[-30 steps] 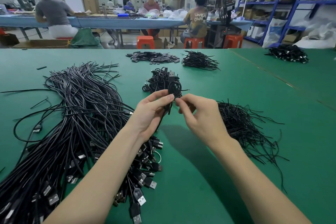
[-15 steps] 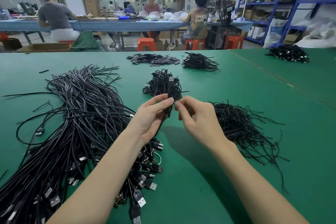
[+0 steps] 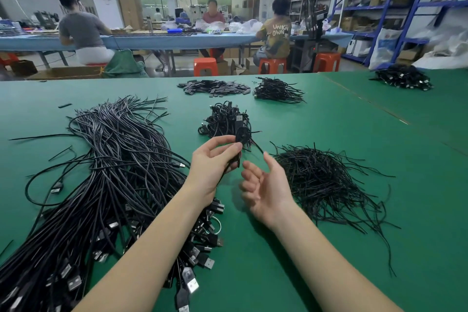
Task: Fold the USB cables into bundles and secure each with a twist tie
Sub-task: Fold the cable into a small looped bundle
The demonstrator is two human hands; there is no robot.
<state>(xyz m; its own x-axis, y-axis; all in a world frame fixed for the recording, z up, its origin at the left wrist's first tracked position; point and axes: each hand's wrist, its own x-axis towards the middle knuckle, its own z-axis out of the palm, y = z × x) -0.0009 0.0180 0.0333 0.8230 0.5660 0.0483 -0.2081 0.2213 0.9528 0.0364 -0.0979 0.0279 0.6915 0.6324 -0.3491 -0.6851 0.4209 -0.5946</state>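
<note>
Green felt covers the worktop [image 3: 316, 121] across the whole view. At far left we note the large heap of loose USB cables [image 3: 106, 172], black, plugs fanned toward the near edge, leads trailing away toward the far side. Our left hand [image 3: 212, 167] rises over the heap's right margin and pinches a folded cable bundle [image 3: 240, 140] between thumb and fingertips; the bundle is held clear of the worktop, its USB plug pointing away from us. A thin black tie end sticks out from the bundle to the right. Directly behind it lies a small pile of finished bundles [image 3: 222, 121]. Our right hand [image 3: 266, 185] sits just right of the left, palm turned up, fingers loosely spread, gripping nothing; whether its index tip touches the tie end we cannot tell. Further right, a heap of black twist ties [image 3: 326, 182] rests on the felt. Far side: a pile of flat dark pieces [image 3: 215, 86], another bunch of cables [image 3: 277, 90], and at far right a third dark pile [image 3: 402, 78].
</note>
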